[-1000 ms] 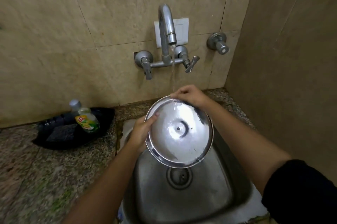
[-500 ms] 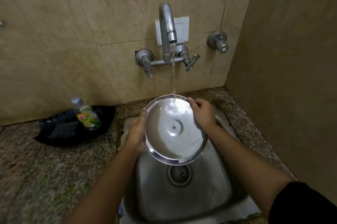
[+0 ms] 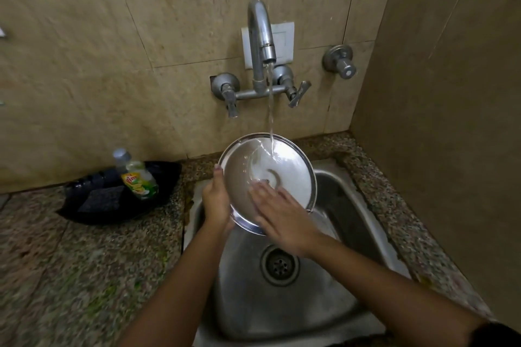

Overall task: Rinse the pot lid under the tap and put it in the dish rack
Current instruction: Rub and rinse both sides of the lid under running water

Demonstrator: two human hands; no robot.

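A round steel pot lid [image 3: 284,169] is held tilted over the steel sink [image 3: 352,205], its inner face toward me. Water runs from the wall tap [image 3: 260,33] onto the lid's upper part. My left hand [image 3: 215,202] grips the lid's left rim, thumb on the inner face. My right hand [image 3: 282,214] lies flat on the lid's lower face with fingers spread, slightly blurred. No dish rack is in view.
A black tray [image 3: 93,202] on the granite counter [image 3: 84,276] at left holds a dish-soap bottle [image 3: 138,177] and a dark scrub pad [image 3: 98,200]. A second wall valve [image 3: 339,60] sits right of the tap. A side wall closes in the right.
My right hand has left the lid's upper right rim and now lies flat across its lower face. The lid stays under the stream, and the water now lands further right on it.
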